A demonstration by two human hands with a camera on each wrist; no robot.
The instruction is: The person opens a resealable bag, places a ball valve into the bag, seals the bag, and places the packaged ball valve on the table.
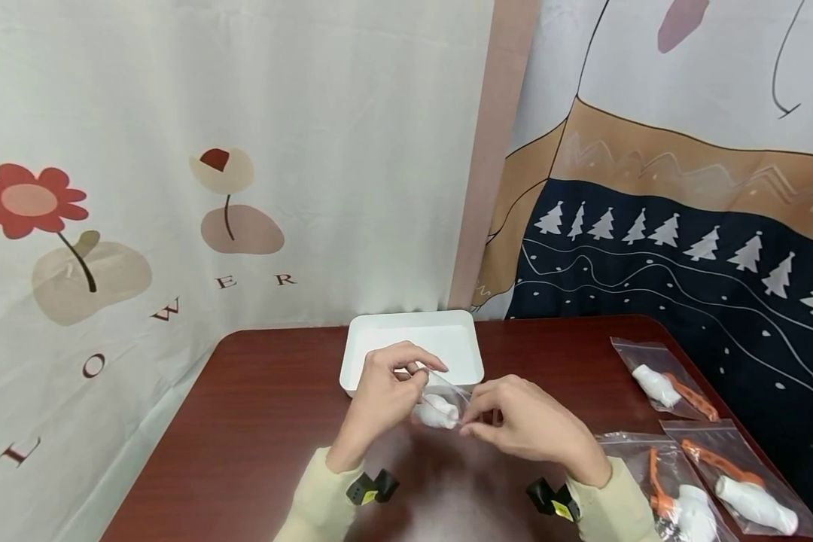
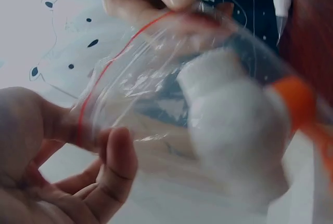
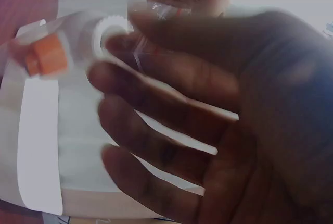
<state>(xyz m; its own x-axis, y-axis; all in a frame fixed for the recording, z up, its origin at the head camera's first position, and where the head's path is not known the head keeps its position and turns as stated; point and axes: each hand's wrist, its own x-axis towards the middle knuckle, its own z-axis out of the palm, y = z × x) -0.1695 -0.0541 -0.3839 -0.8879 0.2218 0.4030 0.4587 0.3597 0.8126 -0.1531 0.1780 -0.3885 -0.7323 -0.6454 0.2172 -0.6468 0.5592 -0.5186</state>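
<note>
Both hands hold a clear zip-lock bag (image 1: pixel 455 393) just in front of the white tray (image 1: pixel 413 321). My left hand (image 1: pixel 388 388) pinches one end of its mouth, close to the red seal line (image 2: pixel 112 60). At the opposite end of the mouth, my right hand (image 1: pixel 525 420) grips the plastic between thumb and index finger, the other fingers spread in the right wrist view. Inside the bag is a white plastic fitting (image 2: pixel 234 125) with an orange part (image 2: pixel 295 99), blurred in both wrist views. Whether the seal is closed, I cannot tell.
On the right of the dark red table (image 1: pixel 257 421) lie more clear bags: one at the back (image 1: pixel 640 350), two nearer. Each contains a white fitting (image 1: pixel 757 504) and an orange handle (image 1: pixel 718 459). Printed curtains (image 1: pixel 352 150) hang behind the table.
</note>
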